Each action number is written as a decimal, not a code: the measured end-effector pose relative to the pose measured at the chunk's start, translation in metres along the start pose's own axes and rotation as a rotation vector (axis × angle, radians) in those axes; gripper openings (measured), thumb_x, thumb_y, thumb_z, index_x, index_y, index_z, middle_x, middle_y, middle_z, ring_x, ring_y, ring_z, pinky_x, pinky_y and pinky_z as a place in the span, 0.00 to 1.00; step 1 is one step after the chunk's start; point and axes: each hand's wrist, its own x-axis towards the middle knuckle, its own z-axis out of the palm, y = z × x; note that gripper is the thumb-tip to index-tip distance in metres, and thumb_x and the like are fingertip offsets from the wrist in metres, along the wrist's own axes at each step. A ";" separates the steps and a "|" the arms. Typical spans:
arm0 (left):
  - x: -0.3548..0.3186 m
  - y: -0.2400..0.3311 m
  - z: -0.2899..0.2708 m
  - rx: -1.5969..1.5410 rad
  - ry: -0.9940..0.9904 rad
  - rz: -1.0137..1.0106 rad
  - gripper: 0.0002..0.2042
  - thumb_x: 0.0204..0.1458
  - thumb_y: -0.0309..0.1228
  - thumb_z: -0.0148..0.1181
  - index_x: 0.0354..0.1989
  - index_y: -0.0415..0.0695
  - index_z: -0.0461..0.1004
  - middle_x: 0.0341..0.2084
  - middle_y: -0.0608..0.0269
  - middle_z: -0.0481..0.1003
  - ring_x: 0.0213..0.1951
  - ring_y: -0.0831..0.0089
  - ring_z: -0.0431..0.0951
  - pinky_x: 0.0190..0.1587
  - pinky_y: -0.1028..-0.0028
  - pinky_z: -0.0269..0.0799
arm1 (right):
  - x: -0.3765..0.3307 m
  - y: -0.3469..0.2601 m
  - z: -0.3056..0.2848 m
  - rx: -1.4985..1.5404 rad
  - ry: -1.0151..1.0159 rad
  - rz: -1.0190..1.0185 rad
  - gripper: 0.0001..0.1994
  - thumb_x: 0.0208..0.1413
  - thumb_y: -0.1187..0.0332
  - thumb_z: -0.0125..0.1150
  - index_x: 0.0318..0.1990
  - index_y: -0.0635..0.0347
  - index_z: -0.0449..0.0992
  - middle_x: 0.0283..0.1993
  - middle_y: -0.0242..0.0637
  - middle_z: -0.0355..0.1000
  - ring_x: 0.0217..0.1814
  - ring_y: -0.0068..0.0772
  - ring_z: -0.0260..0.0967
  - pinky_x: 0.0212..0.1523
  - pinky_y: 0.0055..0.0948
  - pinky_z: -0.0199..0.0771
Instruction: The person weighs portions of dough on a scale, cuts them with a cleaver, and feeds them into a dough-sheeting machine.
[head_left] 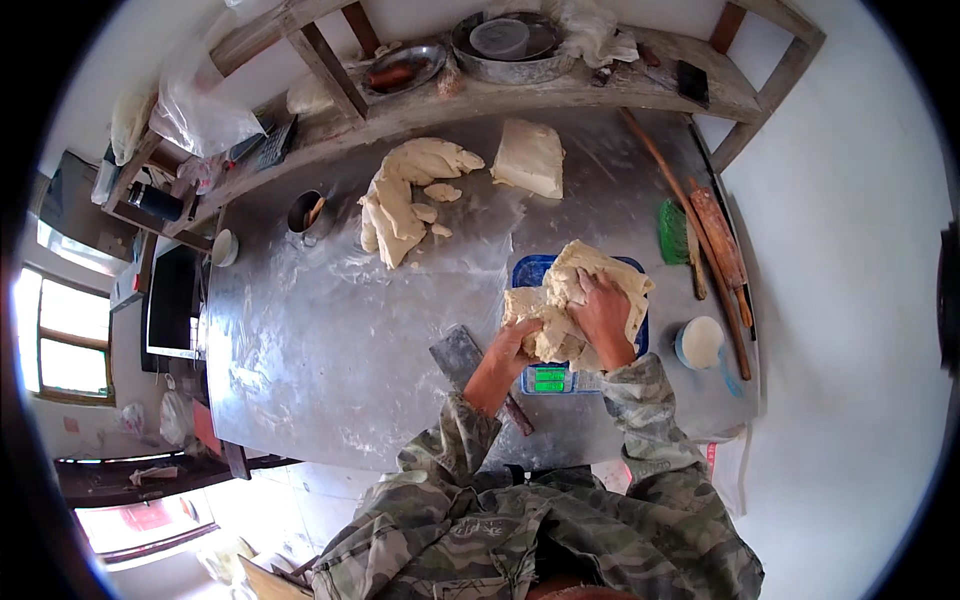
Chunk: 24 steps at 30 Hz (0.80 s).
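A big, rough lump of pale dough [625, 285] rests on a blue digital scale [532, 268], whose lit green display faces me. My left hand [512, 345] is closed round a torn-looking part at the lump's left side. From the right, my right hand [603, 312] presses its curled fingers into the top of the dough. Just left of my left hand lies a flat, dusty scraper [456, 354]; its dark handle pokes out on the near side of my left forearm.
Farther back are a long folded dough piece [395, 200] with scraps and a dough block [529, 158]. A metal mug [308, 217] stands left. At right lie a rolling pin [717, 235], a long stick [660, 160], a green bag [673, 232] and a scoop of white powder [701, 341]. A wooden shelf [550, 97] edges the back.
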 end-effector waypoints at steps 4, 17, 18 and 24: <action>-0.018 0.012 0.005 -0.044 -0.035 -0.018 0.17 0.56 0.31 0.57 0.54 0.43 0.70 0.44 0.62 0.78 0.43 0.67 0.80 0.38 0.62 0.79 | 0.000 -0.002 -0.003 0.084 -0.040 0.052 0.31 0.39 0.60 0.67 0.57 0.55 0.75 0.48 0.42 0.74 0.51 0.48 0.72 0.52 0.42 0.72; -0.041 0.050 0.005 0.142 0.013 0.048 0.20 0.56 0.33 0.61 0.55 0.40 0.70 0.41 0.62 0.78 0.36 0.74 0.79 0.33 0.73 0.77 | 0.000 -0.016 0.008 -0.022 0.000 0.086 0.34 0.38 0.59 0.73 0.58 0.52 0.74 0.50 0.38 0.72 0.54 0.45 0.69 0.57 0.45 0.66; -0.040 0.047 -0.002 0.130 -0.006 0.038 0.20 0.56 0.33 0.61 0.55 0.39 0.70 0.40 0.62 0.78 0.35 0.74 0.79 0.32 0.73 0.76 | -0.003 -0.014 0.007 -0.010 -0.035 0.102 0.34 0.39 0.59 0.73 0.59 0.53 0.73 0.50 0.39 0.71 0.55 0.45 0.68 0.59 0.45 0.64; -0.042 0.066 -0.013 0.135 -0.034 0.089 0.20 0.52 0.31 0.62 0.52 0.37 0.70 0.39 0.61 0.77 0.33 0.72 0.78 0.30 0.73 0.75 | 0.001 -0.015 -0.004 0.045 -0.047 0.100 0.34 0.40 0.62 0.72 0.59 0.53 0.72 0.51 0.40 0.71 0.55 0.47 0.68 0.58 0.45 0.64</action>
